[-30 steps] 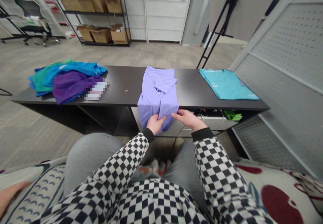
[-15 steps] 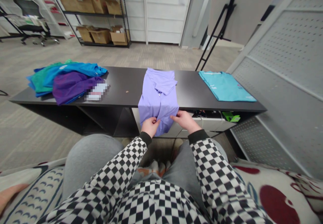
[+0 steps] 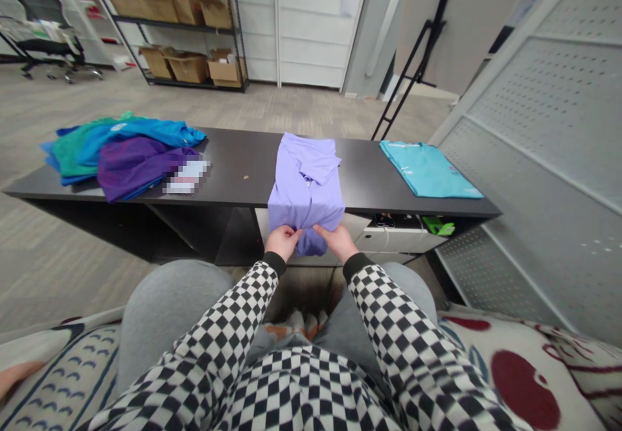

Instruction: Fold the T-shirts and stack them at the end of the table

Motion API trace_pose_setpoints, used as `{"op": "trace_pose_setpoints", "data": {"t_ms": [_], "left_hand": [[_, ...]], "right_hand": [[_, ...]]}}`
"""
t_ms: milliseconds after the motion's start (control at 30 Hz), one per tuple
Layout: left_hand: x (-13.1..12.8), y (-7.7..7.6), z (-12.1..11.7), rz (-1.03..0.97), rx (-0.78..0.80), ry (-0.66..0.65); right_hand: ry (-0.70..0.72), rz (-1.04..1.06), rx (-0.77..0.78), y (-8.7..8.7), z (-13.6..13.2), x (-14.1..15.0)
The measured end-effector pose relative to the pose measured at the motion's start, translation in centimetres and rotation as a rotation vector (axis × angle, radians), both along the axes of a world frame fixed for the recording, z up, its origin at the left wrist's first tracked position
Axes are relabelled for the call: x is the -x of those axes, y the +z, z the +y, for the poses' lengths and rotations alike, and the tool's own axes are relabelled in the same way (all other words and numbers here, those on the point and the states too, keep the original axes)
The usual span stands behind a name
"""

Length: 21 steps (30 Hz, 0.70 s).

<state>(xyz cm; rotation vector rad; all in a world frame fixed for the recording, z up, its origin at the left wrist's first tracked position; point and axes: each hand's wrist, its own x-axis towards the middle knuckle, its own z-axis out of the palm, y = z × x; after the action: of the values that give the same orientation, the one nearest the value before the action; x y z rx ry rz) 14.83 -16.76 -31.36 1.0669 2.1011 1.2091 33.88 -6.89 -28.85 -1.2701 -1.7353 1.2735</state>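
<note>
A lavender polo shirt [image 3: 304,185], folded lengthwise, lies across the black table [image 3: 233,168] with its lower end hanging over the near edge. My left hand [image 3: 280,242] pinches the hanging hem on the left. My right hand [image 3: 336,242] grips the same hem just to the right, fingers closed on the cloth. Both hands sit close together below the table edge, in checkered sleeves.
A heap of purple, blue and green shirts [image 3: 121,155] lies at the table's left end. A folded turquoise shirt [image 3: 427,170] lies at the right end. A perforated grey panel [image 3: 539,159] stands on the right. Shelves with cardboard boxes [image 3: 184,35] line the back.
My right hand has moved left along the hem toward my left hand, bunching the shirt's lower end. The view has shifted slightly.
</note>
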Motion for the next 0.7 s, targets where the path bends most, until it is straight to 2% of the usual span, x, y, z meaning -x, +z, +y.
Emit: {"op": "trace_pose_setpoints", "data": {"t_ms": [167,267,500,700], "left_hand": [[2.5,-1.2,-2.1,-0.089,-0.072,0.306],[3.8,-1.7,-2.3,-0.075,-0.168,0.406],[3.9,-2.3,-2.2,-0.078,-0.239,0.314],[2.9,-2.7,-3.0,-0.064,-0.151,0.173]], "right_hand": [[-0.029,-0.009,0.027,-0.8,0.1,-0.1],[-0.041,-0.008,0.042,-1.3,0.1,0.0],[0.015,0.035,0.086,-2.6,0.2,-0.3],[0.027,0.02,0.139,-3.5,0.1,-0.4]]}}
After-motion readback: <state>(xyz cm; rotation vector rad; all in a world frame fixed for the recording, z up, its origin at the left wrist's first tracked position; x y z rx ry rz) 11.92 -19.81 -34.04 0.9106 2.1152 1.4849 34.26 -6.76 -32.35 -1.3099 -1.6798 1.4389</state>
